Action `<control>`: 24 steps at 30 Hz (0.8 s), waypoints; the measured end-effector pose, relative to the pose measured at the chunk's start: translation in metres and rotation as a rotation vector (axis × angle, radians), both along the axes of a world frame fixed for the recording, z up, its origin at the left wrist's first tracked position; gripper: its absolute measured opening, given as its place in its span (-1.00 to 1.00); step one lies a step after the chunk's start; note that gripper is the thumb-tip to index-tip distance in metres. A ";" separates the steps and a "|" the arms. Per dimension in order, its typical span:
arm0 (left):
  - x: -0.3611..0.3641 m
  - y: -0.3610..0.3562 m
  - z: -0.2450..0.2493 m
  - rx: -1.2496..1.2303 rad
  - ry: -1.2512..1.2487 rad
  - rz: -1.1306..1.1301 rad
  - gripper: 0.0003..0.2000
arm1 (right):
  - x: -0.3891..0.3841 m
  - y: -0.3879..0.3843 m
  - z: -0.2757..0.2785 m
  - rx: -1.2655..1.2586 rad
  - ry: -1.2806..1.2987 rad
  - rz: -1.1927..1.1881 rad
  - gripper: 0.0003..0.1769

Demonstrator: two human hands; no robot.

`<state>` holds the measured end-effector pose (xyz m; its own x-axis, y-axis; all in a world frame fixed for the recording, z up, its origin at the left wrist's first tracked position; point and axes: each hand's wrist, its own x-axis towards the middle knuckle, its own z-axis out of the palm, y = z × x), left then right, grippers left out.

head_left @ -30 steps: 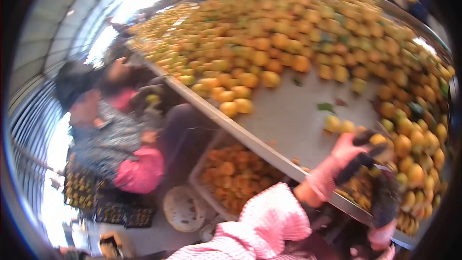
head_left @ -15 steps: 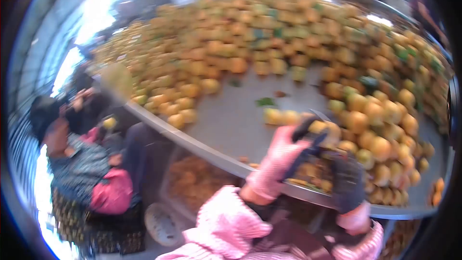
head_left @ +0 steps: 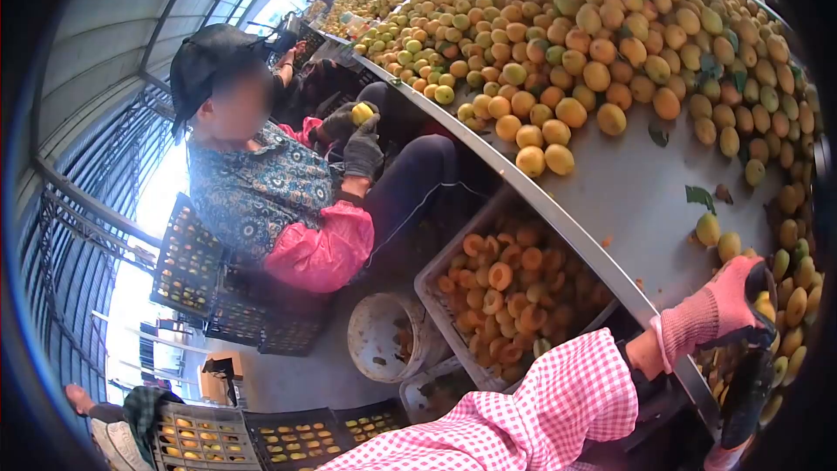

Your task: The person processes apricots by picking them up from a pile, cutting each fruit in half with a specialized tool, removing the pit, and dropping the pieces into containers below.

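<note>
Head view: at the lower right of the frame the person's left hand (head_left: 728, 298), in a pink knit glove with a dark palm, is curled around a small yellow fruit (head_left: 765, 306), oval and smooth-skinned with a greenish tinge, held just over the near edge of the metal table (head_left: 645, 196). The right hand (head_left: 748, 394), in a dark glove, sits just below it at the frame's edge; whether it grips anything cannot be told. A heap of similar fruit (head_left: 593, 44) covers the table's upper part. Under the table edge a tray (head_left: 425, 283) holds orange halved fruit, beside a white bucket (head_left: 370, 331). At upper left a seated co-worker (head_left: 253, 192) holds another yellow piece in dark gloves.
</note>
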<state>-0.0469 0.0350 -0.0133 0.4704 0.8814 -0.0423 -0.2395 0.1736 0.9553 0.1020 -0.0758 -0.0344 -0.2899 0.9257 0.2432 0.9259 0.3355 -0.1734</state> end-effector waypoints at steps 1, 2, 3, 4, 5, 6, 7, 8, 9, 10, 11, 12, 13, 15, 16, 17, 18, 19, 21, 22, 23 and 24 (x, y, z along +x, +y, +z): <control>-0.003 0.001 0.002 0.007 0.009 0.001 -0.46 | -0.003 -0.002 0.001 0.003 -0.012 -0.005 -0.51; -0.006 0.001 0.004 0.013 0.014 0.001 -0.45 | -0.003 -0.004 0.001 0.003 -0.018 -0.006 -0.50; -0.009 0.001 0.006 0.026 0.028 0.002 -0.43 | -0.002 -0.003 -0.001 0.001 -0.015 -0.001 -0.49; -0.011 0.001 0.008 0.040 0.046 0.001 -0.42 | -0.002 -0.006 0.001 0.001 -0.025 -0.004 -0.48; -0.013 0.002 0.011 0.059 0.068 0.002 -0.41 | 0.000 -0.008 0.000 0.003 -0.028 0.001 -0.48; -0.015 0.003 0.011 0.097 0.100 0.012 -0.40 | 0.002 -0.011 0.000 0.006 -0.028 0.001 -0.47; -0.017 0.005 0.008 0.157 0.142 0.037 -0.38 | 0.005 -0.013 -0.001 0.005 -0.029 0.000 -0.46; -0.022 0.005 0.019 0.370 0.203 0.232 -0.34 | 0.009 -0.016 -0.002 0.010 -0.032 -0.004 -0.45; -0.036 0.018 0.025 0.092 0.218 -0.141 -0.40 | 0.013 -0.017 -0.003 0.009 -0.033 0.001 -0.44; -0.036 0.018 0.021 0.070 0.086 -0.148 -0.52 | 0.014 -0.019 -0.002 0.013 -0.038 0.008 -0.43; -0.034 0.018 0.020 0.007 0.019 -0.164 -0.60 | 0.014 -0.019 -0.004 0.017 -0.048 0.023 -0.43; -0.033 0.013 0.028 -0.022 -0.080 -0.157 -0.68 | 0.011 -0.019 -0.003 0.022 -0.055 0.026 -0.42; -0.029 0.010 0.026 -0.128 -0.165 -0.145 -0.70 | 0.012 -0.018 -0.005 0.034 -0.035 0.025 -0.41; -0.009 -0.002 0.028 -0.135 -0.202 -0.020 -0.66 | 0.001 -0.006 0.019 0.174 0.118 -0.042 -0.59; 0.001 -0.007 0.030 -0.243 -0.277 -0.024 -0.65 | -0.002 -0.004 0.030 0.264 0.195 -0.088 -0.67; 0.003 -0.007 0.026 -0.248 -0.277 -0.074 -0.64 | -0.006 -0.002 0.037 0.305 0.221 -0.140 -0.73; 0.007 -0.007 0.028 -0.246 -0.270 -0.078 -0.63 | -0.007 -0.007 0.040 0.121 0.181 -0.194 -0.68; 0.011 -0.008 0.030 -0.240 -0.254 -0.070 -0.62 | -0.009 -0.009 0.042 -0.061 0.156 -0.240 -0.61; 0.013 -0.006 0.020 -0.067 -0.024 -0.023 -0.63 | -0.017 0.000 0.063 -0.357 0.365 -0.422 -0.69; 0.017 -0.005 0.021 0.013 0.097 0.005 -0.64 | -0.016 0.004 0.070 -0.516 0.477 -0.506 -0.72; 0.019 -0.008 0.025 -0.017 0.185 0.002 -0.66 | -0.015 0.002 0.066 -0.480 0.516 -0.476 -0.73; 0.021 -0.013 0.033 -0.048 0.273 0.000 -0.68 | -0.014 -0.001 0.058 -0.444 0.553 -0.445 -0.74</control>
<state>-0.0256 0.0222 0.0193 0.4357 0.8755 -0.2092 0.0253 0.2204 0.9751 0.0881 -0.0766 0.0239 0.1795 0.9688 -0.1710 0.6981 -0.2479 -0.6717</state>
